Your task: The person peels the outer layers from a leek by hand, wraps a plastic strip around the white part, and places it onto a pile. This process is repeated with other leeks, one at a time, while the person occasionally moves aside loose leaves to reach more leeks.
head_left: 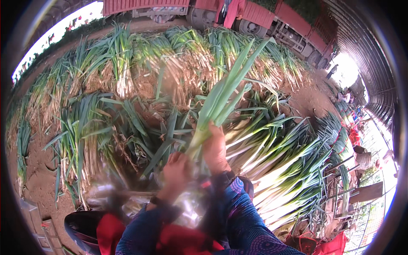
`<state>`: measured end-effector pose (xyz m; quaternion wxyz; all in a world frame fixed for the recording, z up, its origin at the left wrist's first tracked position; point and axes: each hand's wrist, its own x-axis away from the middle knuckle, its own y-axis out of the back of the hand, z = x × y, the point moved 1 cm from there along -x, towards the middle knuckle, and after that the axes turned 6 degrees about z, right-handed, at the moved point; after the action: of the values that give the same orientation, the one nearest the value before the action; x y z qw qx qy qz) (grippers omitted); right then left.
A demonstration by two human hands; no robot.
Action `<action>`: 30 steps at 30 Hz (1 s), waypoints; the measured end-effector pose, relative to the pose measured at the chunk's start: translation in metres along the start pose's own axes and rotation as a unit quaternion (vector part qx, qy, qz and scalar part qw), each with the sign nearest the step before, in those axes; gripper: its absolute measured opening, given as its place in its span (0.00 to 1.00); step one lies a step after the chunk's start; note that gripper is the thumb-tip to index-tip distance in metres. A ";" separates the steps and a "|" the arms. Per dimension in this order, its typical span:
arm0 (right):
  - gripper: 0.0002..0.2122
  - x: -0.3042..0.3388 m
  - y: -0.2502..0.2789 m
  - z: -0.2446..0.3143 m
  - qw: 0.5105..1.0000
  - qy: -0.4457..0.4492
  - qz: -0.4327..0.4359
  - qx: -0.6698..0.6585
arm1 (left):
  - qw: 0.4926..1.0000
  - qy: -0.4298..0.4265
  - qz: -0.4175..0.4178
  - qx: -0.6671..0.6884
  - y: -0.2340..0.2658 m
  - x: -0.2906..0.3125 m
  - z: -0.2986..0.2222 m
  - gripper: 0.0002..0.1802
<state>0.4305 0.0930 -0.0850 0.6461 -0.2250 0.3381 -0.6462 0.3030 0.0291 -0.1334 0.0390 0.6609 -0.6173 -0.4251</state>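
A thick green onion (221, 100) rises upright in front of me, its broad leaves fanning toward the top. My right hand (215, 148) is wrapped round it where the leaves meet the stem. Just left of the stem is my left hand (176, 171), smeared by motion. Its fingers look bent, but I cannot tell whether they grip anything. The lower end of the stalk is lost in blur between my wrists. To the right lies a large heap of green onions (272, 170) with pale, clean-looking stems pointing toward me.
Untrimmed onion bundles (83, 140) with earthy roots lie to the left, and a long row of onions (123, 63) stretches behind. Loose leaves (165, 148) litter the ground ahead. Far back, a red truck (289, 25) is parked near a person in red (231, 12). Clear plastic (187, 208) lies below my hands.
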 end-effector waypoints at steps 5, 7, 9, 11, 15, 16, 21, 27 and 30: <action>0.13 0.005 -0.001 -0.016 0.974 -0.185 0.116 0.059 | 0.999 -0.019 -0.007 0.048 0.020 -0.008 0.005 0.12; 0.09 0.007 -0.007 -0.024 0.975 -0.172 0.076 0.122 | 0.997 -0.007 -0.024 0.080 0.029 -0.008 0.003 0.12; 0.08 0.008 -0.013 -0.033 0.983 -0.134 0.050 0.118 | 0.996 0.004 -0.024 0.087 0.038 -0.001 0.003 0.13; 0.06 0.006 -0.010 -0.038 0.988 -0.101 0.020 0.113 | 0.994 0.017 -0.051 0.096 0.045 0.005 0.004 0.12; 0.08 -0.011 0.009 -0.023 0.995 -0.064 -0.022 0.073 | 0.992 0.017 -0.066 0.108 0.051 0.007 0.008 0.12; 0.08 -0.014 0.015 -0.020 0.997 -0.016 0.000 0.081 | 0.993 0.036 -0.061 0.096 0.051 0.007 0.013 0.12; 0.08 -0.014 -0.003 0.016 1.000 0.005 -0.010 0.002 | 0.977 0.061 -0.166 0.120 0.084 0.033 0.036 0.09; 0.10 -0.019 0.027 0.020 0.998 -0.010 -0.056 0.005 | 0.847 0.224 -0.277 0.394 0.100 0.080 0.113 0.10; 0.09 -0.015 0.035 0.032 0.999 0.011 -0.051 -0.002 | 0.785 0.354 -0.340 0.377 0.111 0.102 0.139 0.10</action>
<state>0.4787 0.1053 -0.0870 0.6078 -0.2366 0.3347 -0.6801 0.1182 -0.0181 -0.2103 -0.1446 0.8940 -0.4067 0.1198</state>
